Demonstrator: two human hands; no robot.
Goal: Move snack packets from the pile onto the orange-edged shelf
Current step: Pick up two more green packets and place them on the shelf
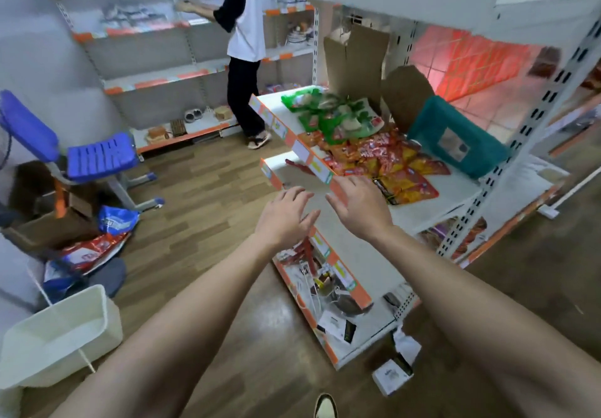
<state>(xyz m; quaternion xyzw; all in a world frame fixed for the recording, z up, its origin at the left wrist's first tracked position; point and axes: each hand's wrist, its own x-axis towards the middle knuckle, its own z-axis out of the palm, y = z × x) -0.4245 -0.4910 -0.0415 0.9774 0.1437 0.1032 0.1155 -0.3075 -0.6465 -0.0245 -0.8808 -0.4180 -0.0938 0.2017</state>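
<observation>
The task is looking only partly done, in my judgement. A big pile of red and yellow snack packets [390, 164] is lying loose in the centre right of the frame, on the white board behind the orange-edged shelf [294, 139]. Green packets [331, 115] are lying just above them in the picture, touching the red ones. None of them is standing in a neat row. On the lower shelf [270, 173], just under the first edge, one red packet [297, 166] is showing, and I cannot tell if more are lying deeper inside. So most of the packets are waiting to be moved.

Both bare forearms are coming in from the bottom of the frame and pointing up toward the centre. The left hand [286, 212] is hovering with the back upward, its fingers spread and almost straight, and it is holding nothing. The right hand [361, 203] is hovering just beside it, near the lower end of the orange edge and close to the nearest yellow packets, with its fingers also stretched out and nothing between them. Whether its fingertips are touching the edge, I cannot tell.

In the upper left centre another person [244, 43] is standing at a wall shelf.
</observation>
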